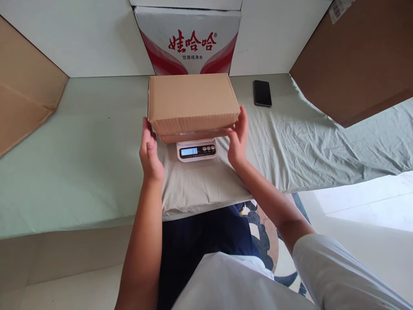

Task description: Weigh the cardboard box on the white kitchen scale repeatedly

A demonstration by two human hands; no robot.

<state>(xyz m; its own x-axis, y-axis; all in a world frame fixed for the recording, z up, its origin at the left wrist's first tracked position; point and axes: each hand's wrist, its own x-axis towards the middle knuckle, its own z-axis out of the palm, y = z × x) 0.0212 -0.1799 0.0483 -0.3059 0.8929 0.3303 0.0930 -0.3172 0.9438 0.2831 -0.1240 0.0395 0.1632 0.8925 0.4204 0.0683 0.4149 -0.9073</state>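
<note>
A closed brown cardboard box point(193, 97) sits over a small white digital scale point(197, 158), hiding its platform. The scale's lit display shows digits that look like 37, with several round buttons to the right. My left hand point(151, 157) is against the box's left side near the front corner, its fingers pointing forward and its thumb raised. At the right front corner, my right hand point(238, 137) holds the box, thumb on the front and fingers along the side. Whether the box rests fully on the scale is hidden.
A black phone point(262, 93) lies right of the box on the green cloth-covered table point(106, 172). Behind stands a white and red carton point(190, 26) with Chinese lettering. Large brown cardboard pieces stand at the left point(26, 82) and right point(361, 64). The table's front edge runs before my body.
</note>
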